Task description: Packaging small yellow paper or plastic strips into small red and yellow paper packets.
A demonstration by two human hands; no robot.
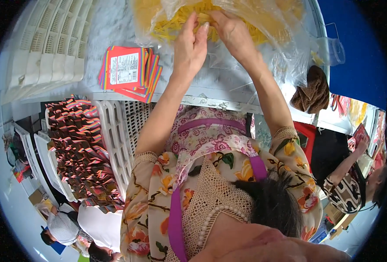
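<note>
Both hands are at a heap of thin yellow strips (169, 28) lying in a large clear plastic bag (280, 35) on the table's far side. My left hand (191, 50) has its fingers closed around the ends of a few strips, thumb toward the right hand. Close beside it, my right hand (235, 37) bends its fingers down into the strips and pinches some. Its fingertips are partly hidden, so how many strips it holds is unclear. Left of my left forearm, a loose stack of flat red packets (126, 67) with rainbow-striped edges and a white label lies on the table.
A cream plastic crate (49, 48) stands at the table's left. On the right edge are a brown cloth (312, 89) and a clear plastic cup (333, 51). Below left, a white crate (115, 139) holds many striped packets (78, 153). Other people work nearby; one's hand (361, 144) holds a red packet.
</note>
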